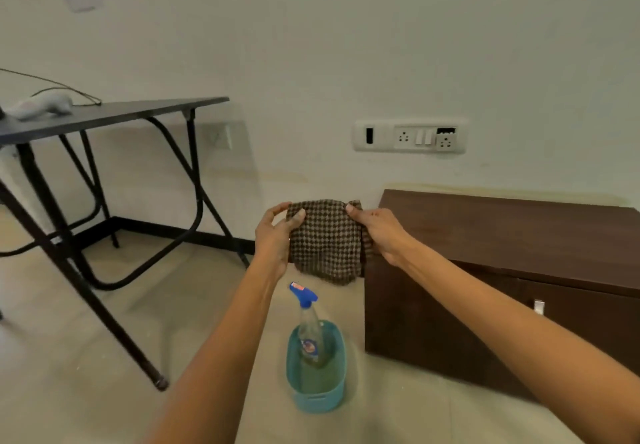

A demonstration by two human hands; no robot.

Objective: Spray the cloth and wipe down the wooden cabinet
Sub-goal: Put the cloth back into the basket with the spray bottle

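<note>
A brown checked cloth (pixel 323 241) hangs in the air between my hands, in front of the wall. My left hand (pixel 275 235) pinches its upper left edge and my right hand (pixel 379 234) grips its upper right edge. Below the cloth, a clear spray bottle (pixel 308 325) with a blue trigger head stands upright in a teal plastic basket (pixel 317 398) on the floor. The low dark wooden cabinet (pixel 502 235) stands to the right against the wall, its left side beside the basket.
A black folding table (pixel 114 116) with metal legs stands at the left, with a pale object and a cable on top. A white socket and switch panel (pixel 410 135) is on the wall above the cabinet. The floor is beige tile.
</note>
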